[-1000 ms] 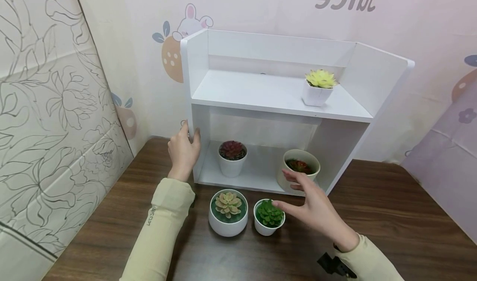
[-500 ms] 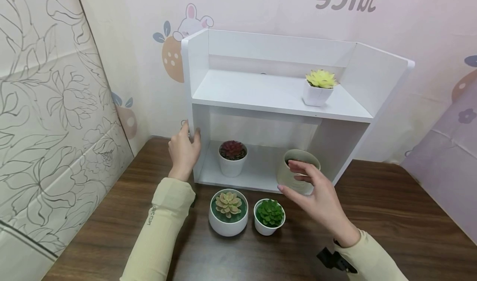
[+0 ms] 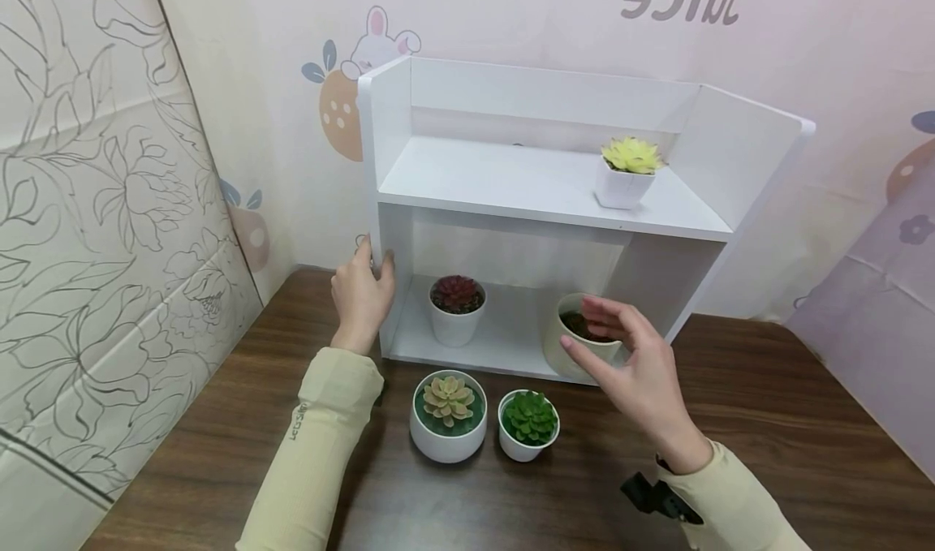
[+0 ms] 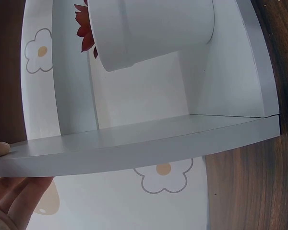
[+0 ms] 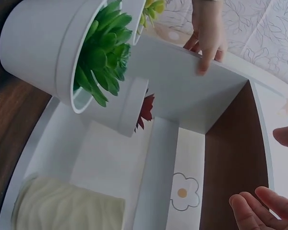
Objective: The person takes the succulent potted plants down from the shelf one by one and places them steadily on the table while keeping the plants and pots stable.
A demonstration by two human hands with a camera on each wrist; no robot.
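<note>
My left hand [image 3: 360, 301] pinches the left side panel of a white two-tier shelf [image 3: 475, 170], thumb on the inner face and fingers outside. My right hand [image 3: 637, 372] is in front of the shelf's lower right, thumb and fingers spread with nothing between them. In the head view it overlaps a cream pot [image 3: 559, 350] on the lower tier, whose wavy side [image 5: 69, 206] shows in the right wrist view. Left of that pot is a dark red succulent [image 3: 457, 293] in a white pot. A yellow-green succulent [image 3: 632, 155] in a square pot stands on the upper tier.
On the brown wooden table [image 3: 774, 405], before the shelf, stand a pale succulent [image 3: 449, 401] in a round white bowl and a green succulent [image 3: 529, 418] in a small white pot. A printed curtain [image 3: 241, 64] hangs behind.
My right hand has moved right and slightly up, from beside the green succulent to in front of the cream pot. The left hand keeps its hold on the shelf panel.
</note>
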